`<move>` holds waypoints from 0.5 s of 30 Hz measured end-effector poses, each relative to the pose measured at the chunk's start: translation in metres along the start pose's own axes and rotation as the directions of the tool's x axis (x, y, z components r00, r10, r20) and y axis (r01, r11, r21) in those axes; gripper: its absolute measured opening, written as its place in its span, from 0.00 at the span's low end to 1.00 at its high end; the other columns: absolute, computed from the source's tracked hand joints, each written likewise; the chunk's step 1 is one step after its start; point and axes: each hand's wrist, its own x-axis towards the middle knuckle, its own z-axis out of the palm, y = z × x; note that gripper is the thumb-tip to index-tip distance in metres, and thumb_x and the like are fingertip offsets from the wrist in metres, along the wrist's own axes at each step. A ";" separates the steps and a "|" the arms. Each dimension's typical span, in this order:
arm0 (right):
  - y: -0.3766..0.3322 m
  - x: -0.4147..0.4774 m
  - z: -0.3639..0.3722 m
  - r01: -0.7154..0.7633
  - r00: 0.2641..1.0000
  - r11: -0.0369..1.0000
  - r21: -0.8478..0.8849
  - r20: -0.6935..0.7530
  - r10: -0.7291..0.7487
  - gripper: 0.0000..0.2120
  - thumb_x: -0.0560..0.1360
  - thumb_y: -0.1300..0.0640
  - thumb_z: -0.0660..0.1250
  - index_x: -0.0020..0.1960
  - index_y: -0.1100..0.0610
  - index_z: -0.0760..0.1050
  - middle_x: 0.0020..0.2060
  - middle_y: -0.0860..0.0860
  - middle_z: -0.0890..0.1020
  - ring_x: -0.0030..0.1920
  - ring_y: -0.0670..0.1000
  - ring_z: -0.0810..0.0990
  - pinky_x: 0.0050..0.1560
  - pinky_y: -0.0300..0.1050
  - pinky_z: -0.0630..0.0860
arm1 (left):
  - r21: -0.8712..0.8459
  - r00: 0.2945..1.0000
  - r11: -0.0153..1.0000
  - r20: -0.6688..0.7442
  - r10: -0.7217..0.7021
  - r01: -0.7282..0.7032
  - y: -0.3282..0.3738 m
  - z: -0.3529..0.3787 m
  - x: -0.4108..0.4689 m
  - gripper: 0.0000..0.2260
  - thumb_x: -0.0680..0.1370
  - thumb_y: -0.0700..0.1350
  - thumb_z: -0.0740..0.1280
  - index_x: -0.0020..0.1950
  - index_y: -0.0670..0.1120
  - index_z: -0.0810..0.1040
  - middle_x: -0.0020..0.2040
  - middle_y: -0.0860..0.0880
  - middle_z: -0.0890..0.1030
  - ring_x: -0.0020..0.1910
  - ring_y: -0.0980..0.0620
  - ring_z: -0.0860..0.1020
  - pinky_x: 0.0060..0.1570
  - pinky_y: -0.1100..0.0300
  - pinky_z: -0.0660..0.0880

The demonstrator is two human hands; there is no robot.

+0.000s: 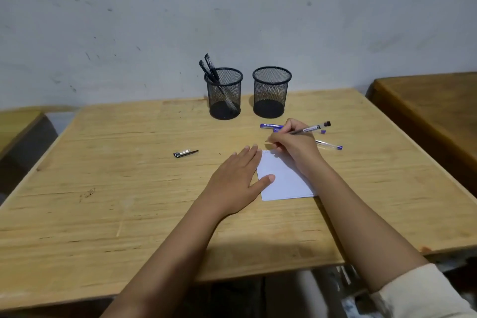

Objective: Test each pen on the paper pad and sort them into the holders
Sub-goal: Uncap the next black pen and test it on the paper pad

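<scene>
My right hand (pixel 291 143) grips a clear pen with a black end (pixel 313 128), its tip down at the top left corner of the white paper pad (pixel 286 181). My left hand (pixel 238 178) lies flat on the table, fingers spread, with the thumb pressing the pad's left edge. Two black mesh holders stand at the back: the left holder (pixel 224 93) has two black pens in it, the right holder (pixel 271 91) looks empty. Blue pens lie behind my right hand: one (pixel 271 126) beside it, another (pixel 329 146) to the right. A black pen cap (pixel 185 153) lies left of the pad.
The wooden table (pixel 129 175) meets a grey wall at the back. A darker table (pixel 433 106) stands to the right and another one (pixel 15 124) to the left. A third blue pen end (pixel 322 131) peeks out under the held pen.
</scene>
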 end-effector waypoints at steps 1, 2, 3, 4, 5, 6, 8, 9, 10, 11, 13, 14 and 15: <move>0.001 0.001 0.000 0.010 1.000 0.998 -0.058 -0.028 -0.011 0.17 0.67 0.75 0.65 0.30 0.57 0.63 0.24 0.56 0.68 0.19 0.46 0.68 0.23 0.35 0.68 | 0.001 1.000 1.000 0.004 -0.001 0.001 -0.001 0.001 0.000 0.30 0.80 0.61 0.49 0.78 0.49 0.46 0.78 0.53 0.45 0.76 0.58 0.43 0.74 0.61 0.41; 0.002 0.002 0.001 0.024 0.998 0.992 -0.121 -0.054 -0.031 0.18 0.65 0.74 0.65 0.29 0.56 0.62 0.22 0.54 0.67 0.18 0.45 0.66 0.21 0.34 0.66 | 0.004 1.000 1.000 0.006 -0.001 0.001 -0.001 0.001 0.000 0.30 0.80 0.61 0.49 0.77 0.49 0.46 0.78 0.53 0.45 0.76 0.58 0.43 0.74 0.61 0.41; 0.002 0.003 0.002 0.040 0.996 0.985 -0.169 -0.069 -0.053 0.19 0.64 0.74 0.65 0.27 0.56 0.61 0.20 0.52 0.66 0.18 0.44 0.64 0.20 0.34 0.64 | 0.006 1.000 1.000 0.011 -0.001 0.001 -0.001 0.001 0.000 0.30 0.80 0.61 0.49 0.77 0.50 0.45 0.78 0.53 0.44 0.76 0.58 0.43 0.73 0.61 0.40; 0.003 0.004 0.003 0.055 0.995 0.978 -0.201 -0.072 -0.070 0.19 0.64 0.74 0.65 0.27 0.55 0.60 0.20 0.51 0.65 0.19 0.43 0.63 0.20 0.34 0.63 | 0.009 1.000 1.000 0.015 -0.002 0.001 -0.001 0.001 0.000 0.30 0.80 0.61 0.49 0.77 0.50 0.45 0.78 0.53 0.44 0.76 0.58 0.42 0.73 0.61 0.40; 0.004 0.005 0.004 0.069 0.994 0.973 -0.221 -0.069 -0.086 0.20 0.63 0.74 0.64 0.27 0.55 0.59 0.22 0.53 0.64 0.19 0.43 0.63 0.20 0.33 0.63 | 0.013 1.000 1.000 0.017 -0.002 0.001 -0.001 0.001 0.001 0.30 0.80 0.61 0.48 0.77 0.50 0.45 0.78 0.53 0.44 0.76 0.58 0.42 0.73 0.61 0.40; 0.004 0.006 0.004 0.081 0.993 0.968 -0.236 -0.061 -0.098 0.20 0.63 0.74 0.64 0.27 0.56 0.59 0.23 0.53 0.63 0.19 0.43 0.62 0.20 0.33 0.62 | 0.018 1.000 1.000 0.019 -0.003 0.002 -0.001 0.001 0.001 0.30 0.80 0.61 0.48 0.77 0.49 0.45 0.78 0.53 0.44 0.76 0.58 0.42 0.73 0.61 0.39; 0.004 0.005 0.005 0.096 0.993 0.962 -0.257 -0.048 -0.112 0.19 0.63 0.75 0.64 0.27 0.56 0.59 0.24 0.53 0.62 0.19 0.42 0.62 0.21 0.33 0.62 | 0.025 1.000 1.000 0.023 -0.005 0.005 0.000 0.001 0.001 0.30 0.80 0.61 0.48 0.77 0.49 0.45 0.78 0.53 0.44 0.76 0.57 0.42 0.73 0.61 0.39; 0.005 0.005 0.005 0.103 0.992 0.961 -0.256 -0.041 -0.117 0.19 0.63 0.75 0.64 0.27 0.56 0.59 0.24 0.53 0.62 0.19 0.42 0.61 0.21 0.32 0.62 | 0.027 1.000 1.000 0.025 -0.006 0.006 0.000 0.000 0.001 0.30 0.80 0.60 0.48 0.77 0.49 0.45 0.78 0.53 0.44 0.76 0.57 0.42 0.73 0.61 0.40; 0.005 0.006 0.005 0.108 0.992 0.961 -0.256 -0.037 -0.121 0.19 0.63 0.75 0.64 0.27 0.56 0.59 0.24 0.53 0.62 0.19 0.42 0.61 0.21 0.32 0.62 | 0.028 1.000 1.000 0.027 -0.006 0.006 0.000 0.000 0.001 0.30 0.80 0.60 0.48 0.77 0.49 0.45 0.78 0.53 0.44 0.76 0.57 0.42 0.73 0.61 0.40; 0.006 0.006 0.005 0.111 0.992 0.958 -0.264 -0.036 -0.125 0.19 0.63 0.74 0.64 0.28 0.56 0.59 0.24 0.53 0.62 0.19 0.43 0.61 0.21 0.33 0.62 | 0.029 1.000 1.000 0.030 -0.007 0.006 0.000 0.000 0.001 0.29 0.80 0.60 0.48 0.77 0.49 0.45 0.78 0.53 0.44 0.76 0.57 0.42 0.73 0.61 0.40; 0.008 0.007 0.005 0.114 0.991 0.948 -0.297 -0.037 -0.131 0.18 0.63 0.73 0.65 0.28 0.56 0.59 0.25 0.53 0.63 0.21 0.45 0.62 0.23 0.34 0.63 | 0.030 0.999 1.000 0.034 -0.009 0.008 0.001 0.000 0.001 0.29 0.80 0.61 0.48 0.77 0.49 0.45 0.78 0.53 0.44 0.76 0.58 0.42 0.72 0.61 0.39; 0.009 0.009 0.004 0.114 0.991 0.944 -0.308 -0.038 -0.132 0.18 0.63 0.72 0.65 0.28 0.56 0.60 0.25 0.53 0.64 0.22 0.46 0.62 0.24 0.34 0.63 | 0.032 0.999 0.999 0.036 -0.009 0.008 0.001 0.000 0.001 0.29 0.80 0.61 0.48 0.77 0.50 0.44 0.78 0.53 0.44 0.76 0.58 0.42 0.72 0.61 0.39; 0.010 0.009 0.004 0.113 0.991 0.942 -0.315 -0.039 -0.132 0.18 0.63 0.72 0.66 0.28 0.56 0.60 0.25 0.53 0.64 0.23 0.47 0.63 0.24 0.35 0.64 | 0.034 0.999 0.999 0.037 -0.010 0.009 0.001 0.000 0.001 0.29 0.80 0.61 0.48 0.77 0.50 0.44 0.78 0.53 0.43 0.76 0.58 0.42 0.72 0.61 0.39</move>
